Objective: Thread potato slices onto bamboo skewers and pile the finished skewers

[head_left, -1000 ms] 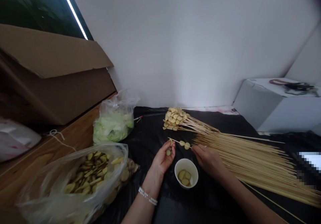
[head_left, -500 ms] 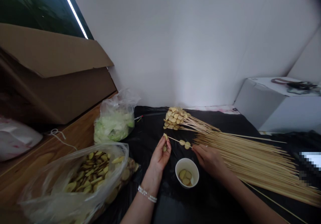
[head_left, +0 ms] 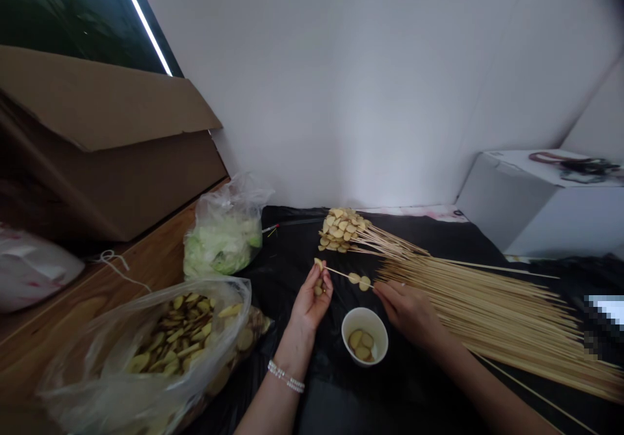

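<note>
My left hand (head_left: 309,302) pinches a small potato slice (head_left: 318,263) at the tip of a bamboo skewer (head_left: 341,272), with another slice (head_left: 318,289) held in its fingers. My right hand (head_left: 408,313) grips the skewer's other end. Two round slices (head_left: 359,281) sit on the skewer between my hands. Just below them stands a white cup (head_left: 364,336) holding several slices in liquid. Behind it lies a pile of loaded skewers (head_left: 338,230), and a large bundle of bare skewers (head_left: 492,315) lies right of my right hand.
A plastic bag of potato slices (head_left: 166,337) lies on the wooden surface (head_left: 88,305) at left, behind it a bag of chopped lettuce (head_left: 219,246). A cardboard box (head_left: 107,142) stands far left, a white box (head_left: 531,204) at right, and black plastic sheeting (head_left: 429,243) covers the table.
My left hand has shifted slightly left, and a slice now sits at the skewer's tip. My right hand and the two slices on the skewer have barely moved.
</note>
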A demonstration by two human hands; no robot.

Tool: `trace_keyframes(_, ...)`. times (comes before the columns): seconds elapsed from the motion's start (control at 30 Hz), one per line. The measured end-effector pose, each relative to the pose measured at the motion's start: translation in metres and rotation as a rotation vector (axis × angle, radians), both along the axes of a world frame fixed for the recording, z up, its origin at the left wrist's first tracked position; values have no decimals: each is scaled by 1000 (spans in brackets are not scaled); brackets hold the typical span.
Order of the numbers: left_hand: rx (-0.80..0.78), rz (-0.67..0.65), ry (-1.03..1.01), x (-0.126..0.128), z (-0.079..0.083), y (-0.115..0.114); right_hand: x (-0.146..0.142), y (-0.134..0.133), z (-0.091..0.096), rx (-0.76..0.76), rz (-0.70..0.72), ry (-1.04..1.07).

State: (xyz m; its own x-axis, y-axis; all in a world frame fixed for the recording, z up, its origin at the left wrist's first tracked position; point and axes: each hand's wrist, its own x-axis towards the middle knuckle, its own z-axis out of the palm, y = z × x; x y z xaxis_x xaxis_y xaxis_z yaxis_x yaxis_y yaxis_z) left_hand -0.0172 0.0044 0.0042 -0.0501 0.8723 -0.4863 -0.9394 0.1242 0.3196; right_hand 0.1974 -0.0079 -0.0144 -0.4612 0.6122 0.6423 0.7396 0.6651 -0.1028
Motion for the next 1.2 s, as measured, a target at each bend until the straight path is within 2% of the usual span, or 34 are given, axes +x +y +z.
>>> trace_keyframes(0.5, 4, -10, 70, 1, 0, 0, 1, 1, -1, 6, 14, -27)
trace_keyframes(0.87, 35, 8, 331, -4, -4, 2, 4, -1, 5, 30, -17, -142)
trace_keyframes(1.07, 77, 64, 471, -2, -6, 0, 1, -5, 7, -36, -34, -143)
trace_keyframes(1.2, 115, 46, 519, 1, -9, -1, -2, -6, 7, -90, -39, -132)
